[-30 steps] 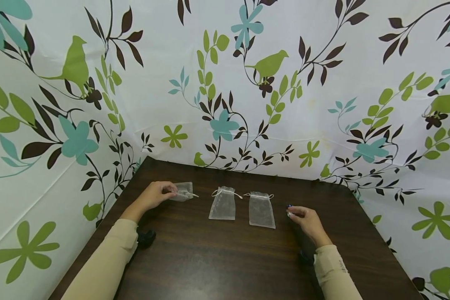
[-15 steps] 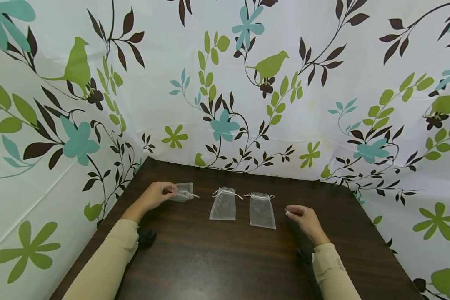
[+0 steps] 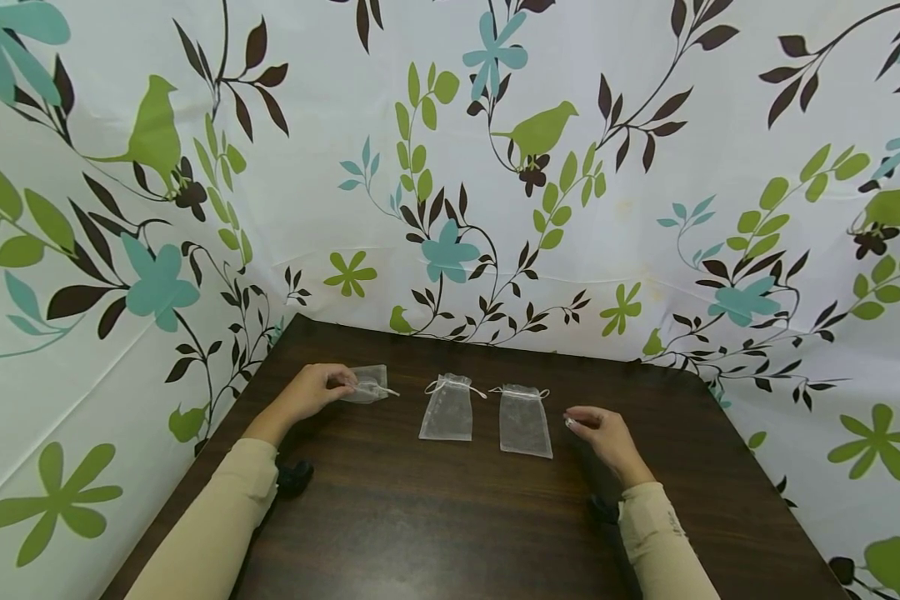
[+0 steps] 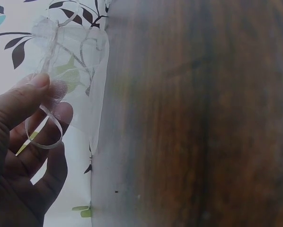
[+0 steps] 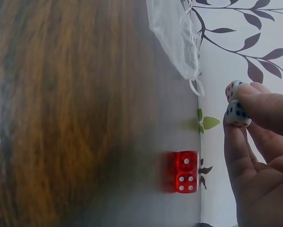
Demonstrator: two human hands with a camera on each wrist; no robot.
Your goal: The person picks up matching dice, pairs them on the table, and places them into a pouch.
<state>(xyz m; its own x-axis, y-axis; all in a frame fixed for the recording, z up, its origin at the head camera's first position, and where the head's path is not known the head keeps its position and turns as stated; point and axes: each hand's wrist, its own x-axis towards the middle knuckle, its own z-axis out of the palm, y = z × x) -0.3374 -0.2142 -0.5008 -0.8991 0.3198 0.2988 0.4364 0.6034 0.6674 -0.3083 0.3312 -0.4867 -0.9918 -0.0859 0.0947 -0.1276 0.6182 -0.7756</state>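
On the far left of the table, my left hand (image 3: 317,387) pinches a small sheer white drawstring bag (image 3: 371,385) between thumb and fingers. A loop of its cord (image 4: 50,145) hangs by those fingers in the left wrist view. My right hand (image 3: 607,435), to the right of the bags, holds two small white dice between thumb and fingertips. The right wrist view shows the upper die (image 5: 232,90) with red dots and the lower die (image 5: 237,114) with blue dots. Two more sheer bags lie flat mid-table, a middle bag (image 3: 447,410) and a right-hand bag (image 3: 525,423).
Two clear red dice with white dots, one red die (image 5: 187,161) beside another red die (image 5: 186,182), sit on the dark wooden table (image 3: 420,517). Patterned white cloth (image 3: 450,167) stands behind and at both sides.
My right hand has shifted slightly left, toward the right-hand bag, with the white dice in its fingers. My left hand and the bags stay where they were.
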